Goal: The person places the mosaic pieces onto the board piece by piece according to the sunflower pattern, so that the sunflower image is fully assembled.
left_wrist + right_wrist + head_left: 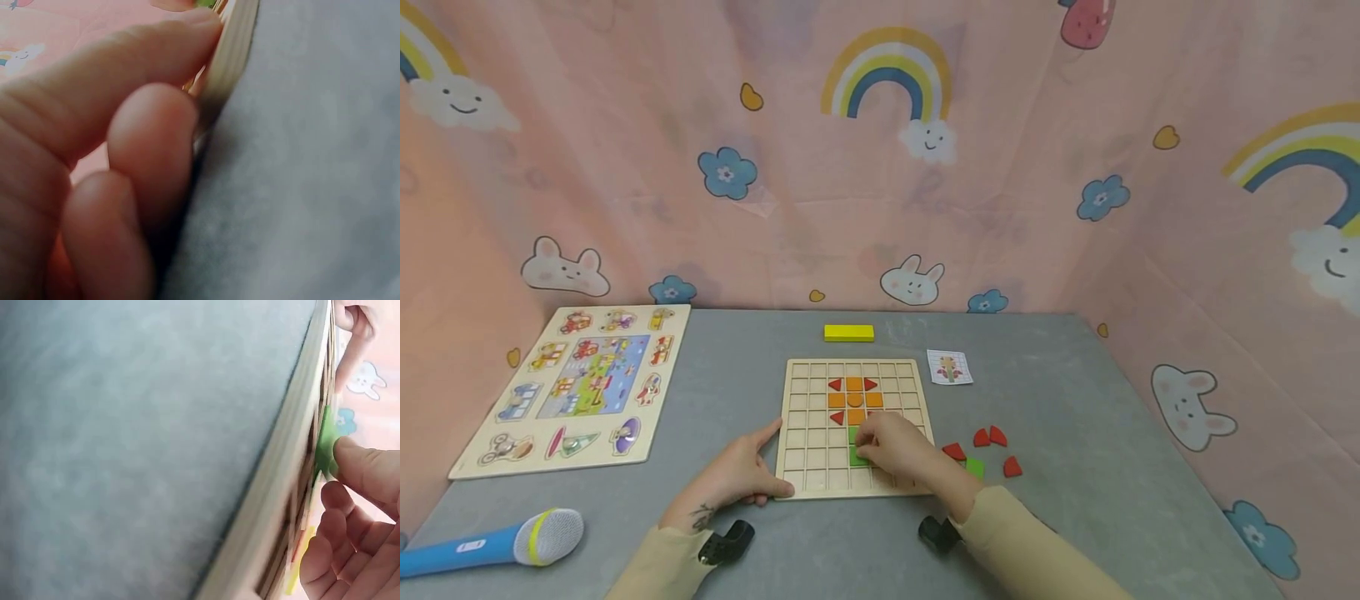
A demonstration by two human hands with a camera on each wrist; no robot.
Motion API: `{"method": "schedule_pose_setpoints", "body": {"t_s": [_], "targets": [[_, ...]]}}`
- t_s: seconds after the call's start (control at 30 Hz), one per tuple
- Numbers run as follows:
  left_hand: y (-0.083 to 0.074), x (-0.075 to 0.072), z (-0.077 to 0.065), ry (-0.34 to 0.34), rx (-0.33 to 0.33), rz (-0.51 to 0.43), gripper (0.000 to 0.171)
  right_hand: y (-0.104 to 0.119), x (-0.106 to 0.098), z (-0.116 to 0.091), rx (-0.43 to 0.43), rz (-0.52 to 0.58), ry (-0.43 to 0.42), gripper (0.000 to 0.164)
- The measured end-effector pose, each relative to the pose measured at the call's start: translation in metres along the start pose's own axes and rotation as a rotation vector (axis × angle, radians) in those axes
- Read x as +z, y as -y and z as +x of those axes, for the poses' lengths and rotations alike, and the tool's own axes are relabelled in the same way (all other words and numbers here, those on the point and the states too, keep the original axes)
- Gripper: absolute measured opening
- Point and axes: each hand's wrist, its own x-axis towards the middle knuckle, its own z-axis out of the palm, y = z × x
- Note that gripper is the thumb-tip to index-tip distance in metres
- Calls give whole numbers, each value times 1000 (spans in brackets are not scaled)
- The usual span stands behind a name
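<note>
A wooden grid board (806,463) lies on the grey table, with orange, red and green pieces set in its squares. My right hand (895,448) is over the lower middle of the board and pinches a green square tile (324,442), which stands tilted against the grid in the right wrist view. At the board's left edge, my left hand (739,468) touches the side with an extended index finger, its thumb at the front-left corner. Its other fingers (153,147) are bent close to the board's edge in the left wrist view.
Right of the board lie several red pieces (1012,467) and a green square (975,467), partly behind my right arm. A pattern card (950,367) and a yellow block (848,333) sit farther back. A picture puzzle (638,448) and a blue toy microphone (482,547) lie left.
</note>
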Motion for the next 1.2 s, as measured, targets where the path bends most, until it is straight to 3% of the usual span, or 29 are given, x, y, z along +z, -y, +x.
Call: {"method": "schedule_pose_setpoints", "body": {"t_s": [0.23, 0.37, 0.53, 0.7, 0.87, 1.2], "targets": [[-1, 1, 0, -7, -7, 9, 115, -2, -38, -17, -23, -42, -103, 17], [0, 1, 1, -12, -7, 14, 115, -20, -61, -37, 33, -91, -163, 19], [1, 0, 2, -11, 3, 14, 115, -50, -74, -67, 108, -163, -201, 19], [3, 0, 2, -3, 5, -2, 115, -72, -70, -88, 184, -230, -150, 16], [3, 0, 1, 1, 7, -14, 115, -83, -55, -97, 280, -286, -56, 19], [3, 2, 2, -9, 3, -11, 115, -82, -48, -96, 416, -153, -46, 13]]}}
